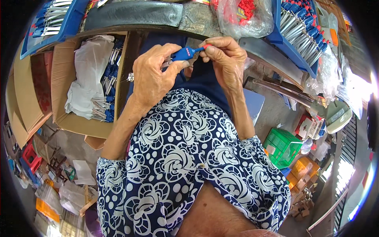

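In front of my torso, my left hand [154, 75] grips a blue plastic tool with a narrow nozzle [183, 54], thumb on one side and fingers on the other. A bit of grey metal shows beneath the blue body. My right hand [228, 61] pinches a small red cap [206, 46] at the nozzle's tip. Whether the cap is fully seated cannot be seen. Beyond my right hand, a clear plastic bag [229, 21] holds many red caps [245, 11]. At the far right, a blue bin [273, 38] contains blue tools with metal shanks, several with red tips.
A worn workbench [199, 19] with a dark metal strip [134, 15] runs along the far side. Another blue bin [27, 47] of tools is at far left. Below it, an open cardboard box [63, 75] holds more tools and white sheeting. A green crate [282, 148] stands at right.
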{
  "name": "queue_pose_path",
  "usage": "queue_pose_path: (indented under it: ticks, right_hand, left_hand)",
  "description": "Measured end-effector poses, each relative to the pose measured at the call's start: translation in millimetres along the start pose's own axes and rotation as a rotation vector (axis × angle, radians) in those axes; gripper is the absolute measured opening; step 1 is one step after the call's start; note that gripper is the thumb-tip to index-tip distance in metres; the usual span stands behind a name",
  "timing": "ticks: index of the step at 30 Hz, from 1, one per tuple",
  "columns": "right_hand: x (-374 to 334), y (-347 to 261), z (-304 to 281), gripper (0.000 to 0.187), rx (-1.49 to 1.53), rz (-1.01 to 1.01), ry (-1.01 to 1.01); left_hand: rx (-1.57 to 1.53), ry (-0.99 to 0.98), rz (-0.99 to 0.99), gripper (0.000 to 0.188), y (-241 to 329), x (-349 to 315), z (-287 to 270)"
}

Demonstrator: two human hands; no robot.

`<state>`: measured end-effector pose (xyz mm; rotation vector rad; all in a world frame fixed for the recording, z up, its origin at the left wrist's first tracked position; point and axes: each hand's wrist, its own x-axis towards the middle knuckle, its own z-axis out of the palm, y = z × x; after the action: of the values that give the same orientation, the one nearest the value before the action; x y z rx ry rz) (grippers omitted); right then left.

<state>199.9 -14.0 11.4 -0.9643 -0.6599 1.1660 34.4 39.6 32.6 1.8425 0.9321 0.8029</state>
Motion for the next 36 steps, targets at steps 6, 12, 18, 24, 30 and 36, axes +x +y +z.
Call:
queue_pose_path:
  ticks: [6,12,18,24,30,36]
  right_hand:
    - [-7.7,5.3,1.5,0.011,-0.004,0.004,0.046]
    - [-16.9,11.4,2.2,0.01,0.018,0.025,0.084]
    - [-27.8,18.6,3.6,0.009,0.045,0.077,0.111]
    - [-41.3,29.6,3.8,0.009,0.044,0.138,0.15]
    - [-54.8,29.3,-8.2,0.015,0.088,0.339,0.057]
    - [-65.4,30.8,-22.3,0.018,0.151,0.533,-0.038]
  left_hand:
    - [0.025,-0.015,-0.056,0.017,-0.6,-4.9,-2.3]
    - [0.014,-0.012,-0.025,0.017,-3.9,-10.8,1.8]
    - [0.05,-0.042,-0.038,0.017,-7.7,-18.5,1.5]
    - [0.086,-0.088,-0.064,0.021,-17.6,-28.2,3.6]
    - [0.053,-0.171,-0.036,0.022,-29.0,-39.2,-6.5]
    - [0.103,-0.294,-0.087,0.022,-26.3,-49.0,-9.0]
